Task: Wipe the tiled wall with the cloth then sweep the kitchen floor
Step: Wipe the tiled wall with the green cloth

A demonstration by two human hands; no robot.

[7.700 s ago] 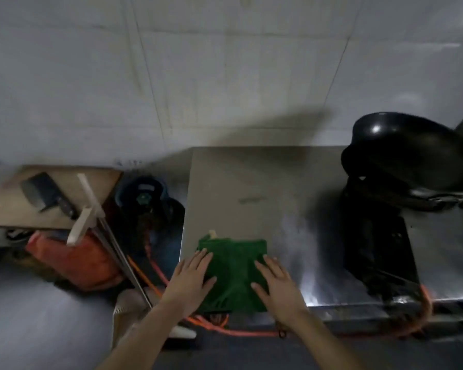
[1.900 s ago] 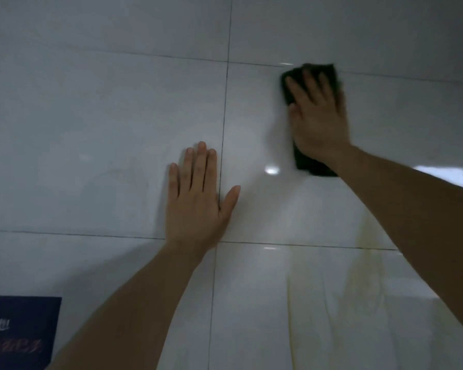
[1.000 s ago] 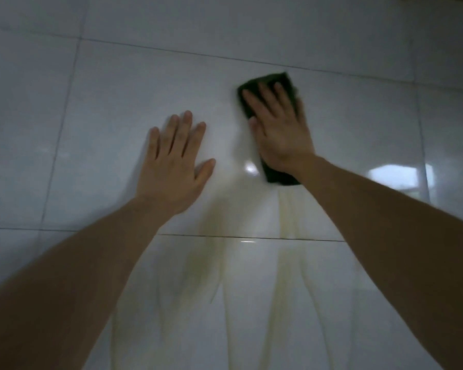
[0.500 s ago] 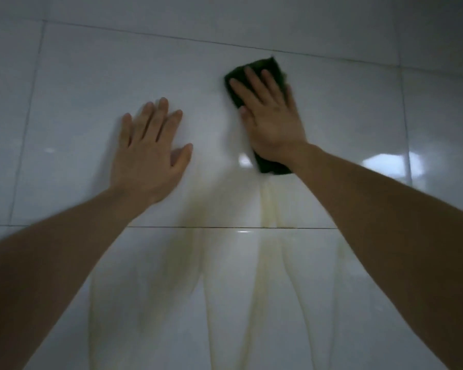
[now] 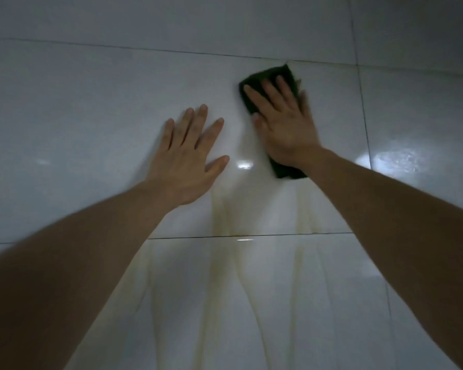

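Head view: glossy white tiled wall (image 5: 91, 124) with dark grout lines fills my sight, and yellowish streaks (image 5: 225, 276) run down it below my hands. My right hand (image 5: 284, 124), fingers straight, presses the dark green cloth (image 5: 254, 84) flat just under the upper grout line. My left hand (image 5: 187, 156) rests spread on bare tile beside it.

A single head-worn camera faces the tiled wall (image 5: 91, 108) square-on from arm's reach. Both forearms run up from the bottom corners to the left hand (image 5: 187, 158) and, just right of it, the right hand (image 5: 284, 124).
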